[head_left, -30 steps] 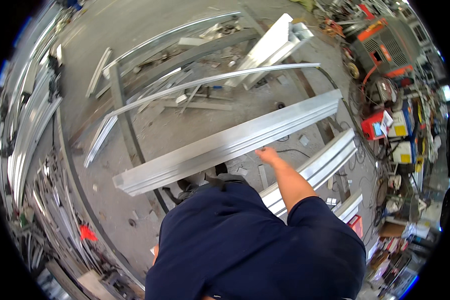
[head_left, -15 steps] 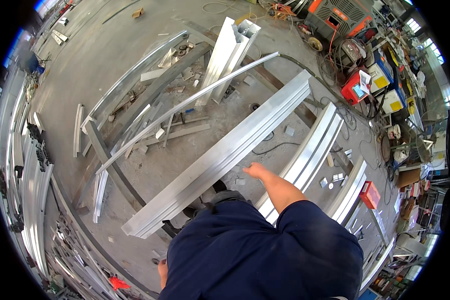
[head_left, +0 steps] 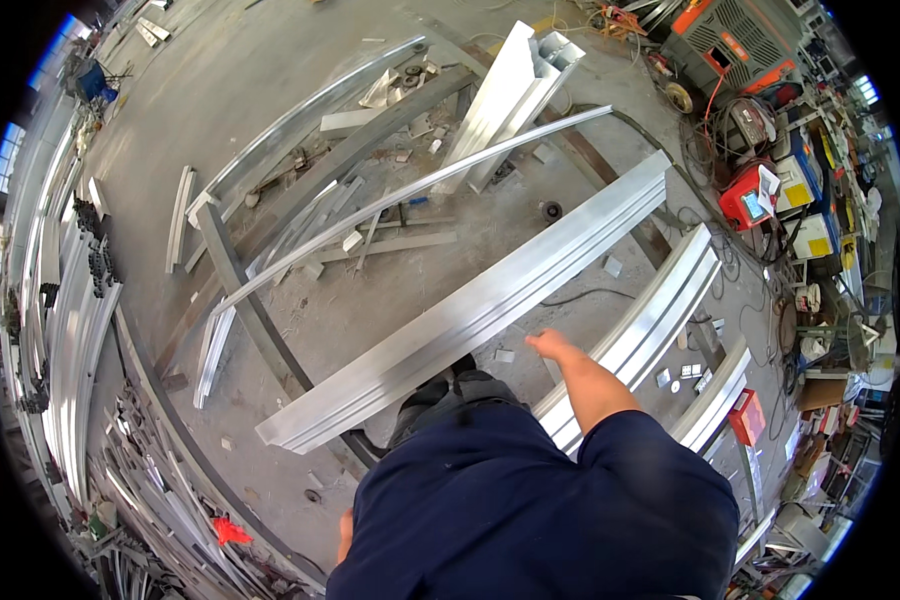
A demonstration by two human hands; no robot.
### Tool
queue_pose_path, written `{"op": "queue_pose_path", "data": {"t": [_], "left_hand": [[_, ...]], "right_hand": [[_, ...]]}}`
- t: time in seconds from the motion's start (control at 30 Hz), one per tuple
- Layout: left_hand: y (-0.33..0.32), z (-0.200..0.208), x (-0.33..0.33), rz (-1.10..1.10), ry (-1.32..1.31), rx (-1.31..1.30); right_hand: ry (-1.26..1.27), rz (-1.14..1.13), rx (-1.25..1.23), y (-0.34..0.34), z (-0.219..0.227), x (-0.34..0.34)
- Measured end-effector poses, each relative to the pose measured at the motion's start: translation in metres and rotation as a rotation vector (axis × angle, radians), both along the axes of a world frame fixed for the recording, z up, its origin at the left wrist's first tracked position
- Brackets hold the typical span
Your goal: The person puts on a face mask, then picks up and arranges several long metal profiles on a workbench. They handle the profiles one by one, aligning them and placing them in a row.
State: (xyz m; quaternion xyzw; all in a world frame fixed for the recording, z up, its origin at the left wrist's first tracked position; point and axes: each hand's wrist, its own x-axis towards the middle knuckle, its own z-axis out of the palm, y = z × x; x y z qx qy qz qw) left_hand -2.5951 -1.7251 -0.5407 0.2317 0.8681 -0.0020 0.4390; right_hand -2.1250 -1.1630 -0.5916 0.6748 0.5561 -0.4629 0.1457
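Note:
My right hand (head_left: 548,345) hangs in front of me over the floor, its fingers loosely curled with nothing seen in them. It is apart from the long silver metal profile (head_left: 475,300), which lies diagonally before my feet across dark rails. Under my right forearm runs a second ridged silver profile (head_left: 638,335). Only a sliver of my left hand (head_left: 345,535) shows beside my dark blue shirt; its fingers are hidden. Farther off, a thin silver bar (head_left: 410,202) lies slantwise across the rails, and a thick hollow profile (head_left: 505,110) is behind it.
Dark rails (head_left: 245,295) form a low frame on the floor. Long metal stock (head_left: 75,350) and scrap strips line the left. At right are a red machine (head_left: 745,200), cables, a red box (head_left: 747,415) and a third profile (head_left: 712,400). Offcuts lie about.
The view has shifted, so most of the scene sits farther right. My right hand stays in front of me, still apart from the profile. The profiles appear unmoved on the rails.

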Motion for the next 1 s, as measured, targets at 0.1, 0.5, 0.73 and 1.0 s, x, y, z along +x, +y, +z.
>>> {"op": "queue_pose_path", "data": {"t": [0.1, 0.5, 0.73, 1.0], "left_hand": [[0.008, -0.007, -0.004, 0.144, -0.092, -0.043], [0.191, -0.008, -0.036, 0.789, -0.26, 0.228], [0.271, 0.039, 0.013, 0.675, -0.23, 0.147], [0.233, -0.007, 0.1, 0.475, -0.287, -0.119]], "right_hand": [[-0.032, -0.039, -0.033, -0.008, 0.004, 0.007], [-0.092, 0.386, 0.093, 0.042, 0.075, -0.069], [-0.081, 0.805, 0.257, 0.08, 0.01, -0.144], [-0.208, 1.164, 0.243, 0.078, -0.039, -0.214]]}}
